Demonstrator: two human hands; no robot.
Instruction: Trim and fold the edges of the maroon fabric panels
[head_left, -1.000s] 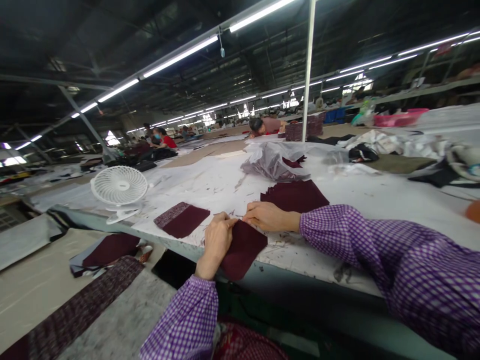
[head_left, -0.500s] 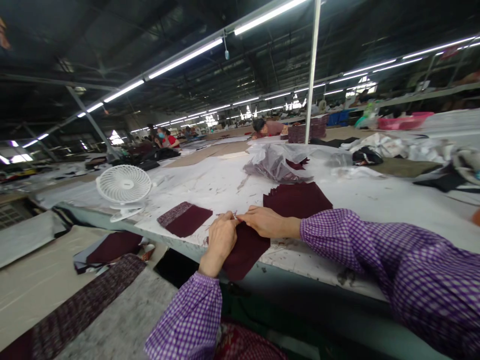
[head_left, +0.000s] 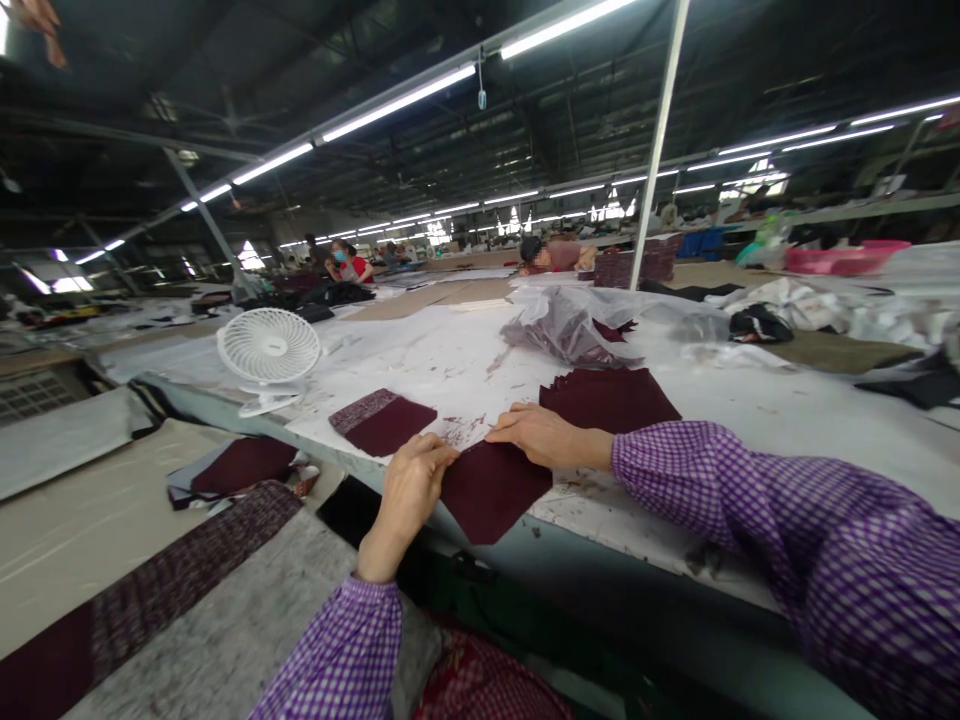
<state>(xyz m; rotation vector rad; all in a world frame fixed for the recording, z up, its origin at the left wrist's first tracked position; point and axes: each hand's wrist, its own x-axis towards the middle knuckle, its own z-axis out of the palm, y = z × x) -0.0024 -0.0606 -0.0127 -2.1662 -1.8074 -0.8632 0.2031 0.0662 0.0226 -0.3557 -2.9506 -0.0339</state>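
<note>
A dark maroon fabric piece (head_left: 491, 490) lies at the front edge of the white-covered table, its lower corner hanging over. My left hand (head_left: 414, 478) pinches its upper left corner between thumb and fingers. Along the far edge, my right hand (head_left: 534, 432) holds the same piece in a closed pinch, a short way to the right. Just behind my right hand rests a stack of maroon fabric pieces (head_left: 611, 397) with jagged edges. Left of it, beyond my left hand, a maroon piece with a speckled band (head_left: 384, 420) lies flat.
A white fan (head_left: 268, 348) stands on the table's left edge. Behind the stack sits a crumpled clear plastic bag (head_left: 559, 325). A metal pole (head_left: 660, 140) rises behind it. Lower left, a knit-patterned strip (head_left: 195, 565) lies on another surface. Other people are at distant tables.
My left hand has moved left, away from my right hand, and the fabric's far edge now shows stretched between them. The whole view has shifted slightly.
</note>
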